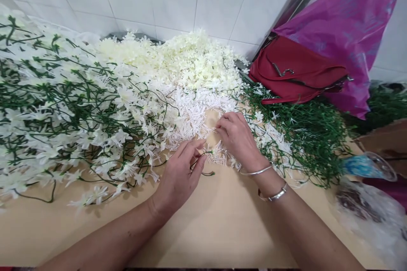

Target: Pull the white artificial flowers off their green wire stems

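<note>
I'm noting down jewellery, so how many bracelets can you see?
2: a thin bangle close to the right hand, and a thicker bracelet farther from it. Others may be hidden, but none show.

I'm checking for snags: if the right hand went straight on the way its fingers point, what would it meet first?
The right hand would most likely meet the loose white strands first; depth is unclear, and its fingertips may already touch some.
</note>
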Demonstrator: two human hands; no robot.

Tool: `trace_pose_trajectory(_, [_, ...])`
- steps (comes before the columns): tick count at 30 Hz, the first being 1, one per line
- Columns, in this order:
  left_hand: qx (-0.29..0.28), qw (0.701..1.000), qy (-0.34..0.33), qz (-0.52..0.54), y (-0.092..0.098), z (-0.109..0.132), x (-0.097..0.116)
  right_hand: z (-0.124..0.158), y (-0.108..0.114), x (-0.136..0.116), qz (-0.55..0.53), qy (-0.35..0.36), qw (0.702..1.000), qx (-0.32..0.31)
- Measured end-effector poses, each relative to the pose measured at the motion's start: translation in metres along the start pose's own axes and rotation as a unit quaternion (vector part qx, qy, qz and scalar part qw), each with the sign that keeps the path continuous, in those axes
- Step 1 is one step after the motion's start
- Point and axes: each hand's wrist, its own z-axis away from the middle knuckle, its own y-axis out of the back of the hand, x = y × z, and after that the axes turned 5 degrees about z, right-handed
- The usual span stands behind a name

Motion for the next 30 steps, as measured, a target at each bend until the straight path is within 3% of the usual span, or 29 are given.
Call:
trace_pose_trajectory(4, [0.02,0.996,-0.059,-0.065,0.006,-0.001,0.003,0.005,0.004,0.008,-0.015,-0.011,0.997,0.069])
trace_pose_trajectory(9, [-0.114,0.981,-0.11,-0.112,0.007,0.001,0.008,0.023,0.007,0.002,-0.098,-0.08,0.981,0.147])
trace_pose_trajectory(11, [-0.139,0.974,-0.122,-0.127,0.003,0.002,0.007,0.029,0.003,0.001,-0.115,-0.088,0.975,0.167])
trace_pose_trajectory(17, [-0.111,0.976,-0.15,-0.116,-0.001,-0.004,0.008,0.036,0.0,0.005,-0.161,-0.074,0.965,0.195])
trace_pose_trajectory(22, [0.037,0.994,-0.093,0.048,0.011,-0.012,0.017,0.038,0.005,0.0,-0.204,-0.092,0.961,0.161])
trace_pose_trajectory(25, [0.117,0.97,0.004,0.215,0.014,-0.012,0.019,0.039,0.006,-0.006,-0.219,-0.096,0.961,0.139])
trace_pose_trajectory(27, [0.093,0.939,0.094,0.317,0.013,-0.013,0.018,0.04,0.006,-0.01,-0.238,-0.116,0.956,0.129])
trace_pose_trajectory(30, [0.008,0.906,0.198,0.375,0.009,-0.016,0.013,0.042,0.007,-0.013,-0.306,-0.139,0.934,0.118])
